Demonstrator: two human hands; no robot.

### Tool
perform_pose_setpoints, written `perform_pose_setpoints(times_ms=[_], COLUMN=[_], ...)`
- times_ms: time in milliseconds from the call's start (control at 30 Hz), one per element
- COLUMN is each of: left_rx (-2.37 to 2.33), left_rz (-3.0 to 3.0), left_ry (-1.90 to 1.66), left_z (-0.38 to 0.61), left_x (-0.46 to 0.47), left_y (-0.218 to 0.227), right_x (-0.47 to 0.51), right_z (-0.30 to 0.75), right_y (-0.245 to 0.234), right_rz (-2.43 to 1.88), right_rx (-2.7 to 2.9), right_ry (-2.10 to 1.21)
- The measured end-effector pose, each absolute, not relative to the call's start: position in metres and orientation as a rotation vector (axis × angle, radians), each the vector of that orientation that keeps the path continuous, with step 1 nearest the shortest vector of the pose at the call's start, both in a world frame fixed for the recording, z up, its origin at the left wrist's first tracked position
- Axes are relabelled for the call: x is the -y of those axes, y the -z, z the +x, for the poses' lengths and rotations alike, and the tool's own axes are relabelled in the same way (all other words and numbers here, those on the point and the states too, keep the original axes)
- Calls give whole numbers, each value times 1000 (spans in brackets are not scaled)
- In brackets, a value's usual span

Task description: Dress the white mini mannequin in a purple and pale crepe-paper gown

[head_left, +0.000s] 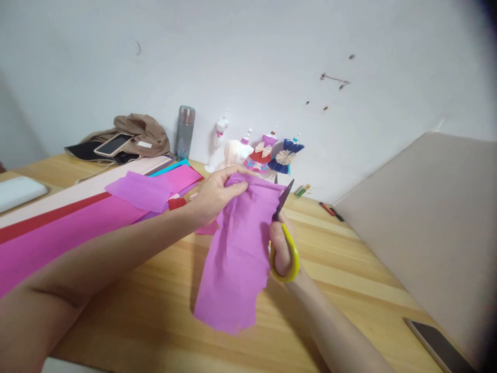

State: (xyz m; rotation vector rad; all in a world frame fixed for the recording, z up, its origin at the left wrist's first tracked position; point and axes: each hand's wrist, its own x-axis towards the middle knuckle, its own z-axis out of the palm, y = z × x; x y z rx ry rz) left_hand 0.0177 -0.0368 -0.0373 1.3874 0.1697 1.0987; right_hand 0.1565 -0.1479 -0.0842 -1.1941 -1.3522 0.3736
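Observation:
My left hand (217, 194) pinches the top edge of a sheet of purple crepe paper (240, 254) and holds it up above the wooden table (341, 269). The paper hangs down with a ragged right edge. My right hand (280, 248) is closed in the yellow handles of a pair of scissors (286, 235). The dark blades point up and lie against the paper's upper right edge. Most of my right hand's fingers are hidden behind the paper.
Long sheets of pink, red and pale paper (66, 223) lie on the left. Small paper dolls (267, 153), a metal bottle (185, 132), a brown cloth with a phone (112, 144) stand at the wall. A grey board (427, 223) leans right; another phone (438, 344) lies near it.

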Motion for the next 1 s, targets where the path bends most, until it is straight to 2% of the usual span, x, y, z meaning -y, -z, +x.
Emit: perform_pose_setpoints(times_ms=[400, 1000], left_rx=[-227, -212], left_rz=[1400, 1441], left_ry=[-1138, -1158], left_z=[18, 18], left_x=[41, 41], left_y=[38, 38], right_x=[145, 152], right_z=[156, 151], right_y=[78, 67], right_rz=[-1121, -1348], right_rx=[1366, 1323], right_ry=[-389, -282])
